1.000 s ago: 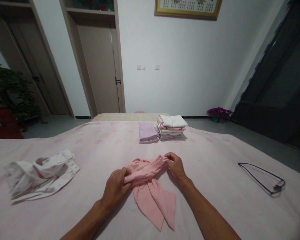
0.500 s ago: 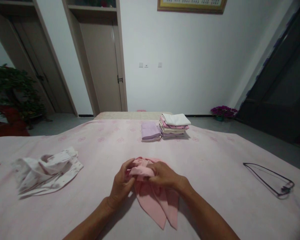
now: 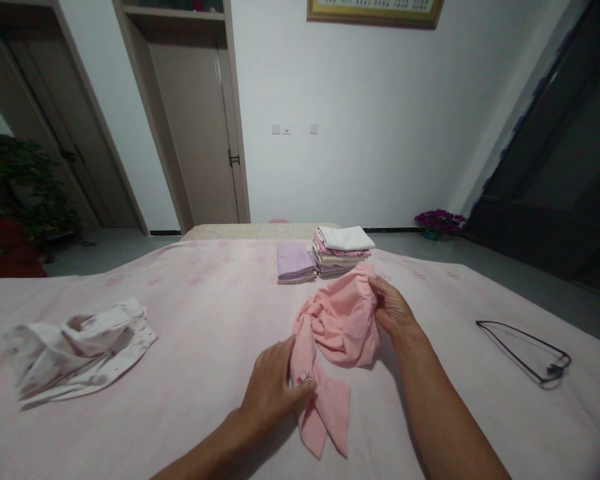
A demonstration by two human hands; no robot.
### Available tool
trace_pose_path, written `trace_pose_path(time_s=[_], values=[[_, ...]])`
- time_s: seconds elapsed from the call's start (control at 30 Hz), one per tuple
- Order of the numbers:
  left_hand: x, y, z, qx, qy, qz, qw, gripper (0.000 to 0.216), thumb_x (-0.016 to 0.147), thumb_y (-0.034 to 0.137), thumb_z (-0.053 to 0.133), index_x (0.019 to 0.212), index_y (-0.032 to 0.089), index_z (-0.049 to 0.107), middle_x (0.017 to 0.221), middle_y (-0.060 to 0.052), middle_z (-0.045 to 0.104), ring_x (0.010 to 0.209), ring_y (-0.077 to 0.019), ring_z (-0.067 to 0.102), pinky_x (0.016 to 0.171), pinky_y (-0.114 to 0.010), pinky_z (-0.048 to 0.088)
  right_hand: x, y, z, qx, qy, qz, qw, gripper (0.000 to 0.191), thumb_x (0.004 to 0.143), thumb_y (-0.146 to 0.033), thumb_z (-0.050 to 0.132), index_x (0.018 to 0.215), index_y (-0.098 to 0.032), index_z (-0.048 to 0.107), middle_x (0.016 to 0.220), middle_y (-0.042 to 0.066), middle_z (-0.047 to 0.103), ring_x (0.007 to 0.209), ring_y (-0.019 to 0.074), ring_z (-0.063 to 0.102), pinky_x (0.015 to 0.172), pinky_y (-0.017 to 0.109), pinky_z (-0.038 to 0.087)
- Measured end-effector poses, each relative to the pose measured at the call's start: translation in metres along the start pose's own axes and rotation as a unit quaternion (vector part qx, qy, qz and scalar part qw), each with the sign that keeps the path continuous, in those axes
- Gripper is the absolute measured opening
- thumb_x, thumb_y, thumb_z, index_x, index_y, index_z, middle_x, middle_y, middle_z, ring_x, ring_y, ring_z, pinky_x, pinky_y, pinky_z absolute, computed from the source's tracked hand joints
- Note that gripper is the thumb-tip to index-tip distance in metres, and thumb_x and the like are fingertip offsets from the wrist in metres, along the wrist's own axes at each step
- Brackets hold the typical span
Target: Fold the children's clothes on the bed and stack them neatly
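Note:
A pink cloth cap [image 3: 345,320] with a gathered edge and two long tails is partly raised above the bed-like surface. My right hand [image 3: 394,308] pinches its gathered edge on the right side, spreading the rounded part. Lower down, my left hand [image 3: 275,380] is closed around the tails near the knotted part, the thumb lying beside a small red printed mark. The pointed tail ends hang below my left hand. Part of the cloth is hidden behind the fingers of both hands.
A pale pink flowered cover [image 3: 205,320] spreads beneath everything. Behind the cap stand a folded lilac cloth [image 3: 295,262] and a stack of folded cloths [image 3: 345,240]. To the left lies a crumpled white patterned cloth [image 3: 85,347]; at right, a black wire-like frame [image 3: 523,350].
The bunched pink cap is now opened out. My right hand has moved up and right with its edge, while my left hand has shifted down and right onto the tails.

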State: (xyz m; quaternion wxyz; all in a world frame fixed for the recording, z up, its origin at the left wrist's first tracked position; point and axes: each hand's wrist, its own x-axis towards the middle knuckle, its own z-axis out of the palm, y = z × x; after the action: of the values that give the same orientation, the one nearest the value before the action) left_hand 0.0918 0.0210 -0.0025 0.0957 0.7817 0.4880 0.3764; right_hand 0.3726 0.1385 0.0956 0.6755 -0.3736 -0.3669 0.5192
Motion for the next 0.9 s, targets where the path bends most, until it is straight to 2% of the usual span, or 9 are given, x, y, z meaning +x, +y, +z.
trace_pose_path(time_s=[0.13, 0.23, 0.33, 0.43, 0.5, 0.6, 0.73, 0.8, 0.9], values=[[0.008, 0.019, 0.027, -0.031, -0.041, -0.011, 0.999, 0.076, 0.068, 0.014, 0.062, 0.142, 0.023, 0.049, 0.119, -0.013, 0.069, 0.105, -0.0302, 0.065, 0.089, -0.043, 0.053, -0.011, -0.012, 0.013, -0.013, -0.095, 0.035, 0.995, 0.040, 0.067, -0.030, 0.082, 0.104, -0.021, 0.068, 0.093, 0.002, 0.076, 0.082, 0.0212, 0.071, 0.077, 0.033, 0.057], [0.022, 0.010, 0.019, -0.090, -0.052, -0.052, 0.993, 0.070, 0.063, 0.004, 0.049, 0.128, 0.027, 0.060, 0.112, -0.005, 0.072, 0.097, -0.0222, 0.067, 0.084, -0.034, 0.053, -0.015, -0.023, 0.017, -0.021, -0.100, 0.020, 0.995, 0.047, 0.067, -0.031, 0.083, 0.110, -0.021, 0.066, 0.098, 0.003, 0.076, 0.086, 0.0218, 0.072, 0.078, 0.032, 0.057], [0.041, -0.014, -0.029, -0.055, 0.025, -0.082, 0.995, 0.049, 0.067, 0.006, 0.048, 0.108, 0.025, 0.069, 0.105, -0.003, 0.073, 0.095, -0.0225, 0.065, 0.084, -0.034, 0.051, -0.013, -0.034, 0.010, -0.009, -0.084, 0.010, 0.996, 0.046, 0.066, -0.030, 0.082, 0.109, -0.023, 0.066, 0.097, 0.003, 0.076, 0.087, 0.0209, 0.072, 0.078, 0.032, 0.057], [0.053, -0.045, -0.097, 0.112, 0.139, -0.050, 0.983, 0.039, 0.075, 0.011, 0.051, 0.105, 0.025, 0.073, 0.103, -0.006, 0.072, 0.098, -0.0270, 0.061, 0.089, -0.039, 0.047, -0.006, -0.040, -0.005, -0.017, -0.062, 0.007, 0.998, 0.044, 0.063, -0.029, 0.082, 0.104, -0.023, 0.068, 0.095, 0.004, 0.076, 0.087, 0.0238, 0.072, 0.076, 0.035, 0.058], [0.051, -0.064, -0.134, 0.195, 0.151, -0.039, 0.968, 0.038, 0.076, 0.011, 0.053, 0.104, 0.026, 0.074, 0.107, -0.007, 0.072, 0.105, -0.0299, 0.059, 0.095, -0.042, 0.044, -0.002, -0.038, -0.018, -0.044, -0.044, 0.013, 0.998, 0.044, 0.060, -0.027, 0.082, 0.102, -0.021, 0.069, 0.093, 0.006, 0.077, 0.083, 0.0246, 0.072, 0.072, 0.035, 0.057], [0.035, -0.086, -0.164, 0.210, 0.003, -0.045, 0.977, 0.044, 0.071, 0.013, 0.058, 0.107, 0.030, 0.075, 0.113, -0.006, 0.073, 0.110, -0.0313, 0.059, 0.100, -0.045, 0.041, 0.006, -0.020, -0.036, -0.132, -0.001, 0.014, 0.991, 0.038, 0.057, -0.022, 0.076, 0.094, -0.017, 0.072, 0.082, 0.005, 0.076, 0.070, 0.0203, 0.069, 0.064, 0.029, 0.053], [0.012, -0.100, -0.172, 0.066, -0.235, -0.126, 0.961, 0.046, 0.069, 0.029, 0.069, 0.114, 0.033, 0.074, 0.108, -0.003, 0.075, 0.099, -0.0268, 0.066, 0.087, -0.033, 0.050, 0.013, 0.013, -0.055, -0.245, 0.033, 0.034, 0.968, 0.028, 0.055, -0.019, 0.065, 0.082, -0.016, 0.072, 0.069, 0.001, 0.073, 0.057, 0.0158, 0.062, 0.052, 0.024, 0.044], [0.011, -0.106, -0.171, 0.014, -0.221, -0.187, 0.957, 0.034, 0.078, 0.044, 0.063, 0.107, 0.030, 0.076, 0.101, -0.002, 0.076, 0.090, -0.0243, 0.069, 0.079, -0.029, 0.052, 0.015, 0.024, -0.060, -0.254, 0.009, 0.053, 0.966, 0.027, 0.056, -0.020, 0.065, 0.081, -0.015, 0.073, 0.070, 0.001, 0.073, 0.058, 0.0162, 0.063, 0.053, 0.024, 0.045], [0.020, -0.120, -0.161, 0.000, -0.115, -0.214, 0.970, 0.036, 0.087, 0.052, 0.052, 0.093, 0.026, 0.076, 0.097, -0.002, 0.076, 0.090, -0.0231, 0.070, 0.081, -0.028, 0.052, 0.014, 0.029, -0.062, -0.219, -0.018, 0.065, 0.973, 0.028, 0.059, -0.022, 0.070, 0.086, -0.015, 0.073, 0.075, 0.002, 0.075, 0.065, 0.0181, 0.067, 0.061, 0.027, 0.050]])
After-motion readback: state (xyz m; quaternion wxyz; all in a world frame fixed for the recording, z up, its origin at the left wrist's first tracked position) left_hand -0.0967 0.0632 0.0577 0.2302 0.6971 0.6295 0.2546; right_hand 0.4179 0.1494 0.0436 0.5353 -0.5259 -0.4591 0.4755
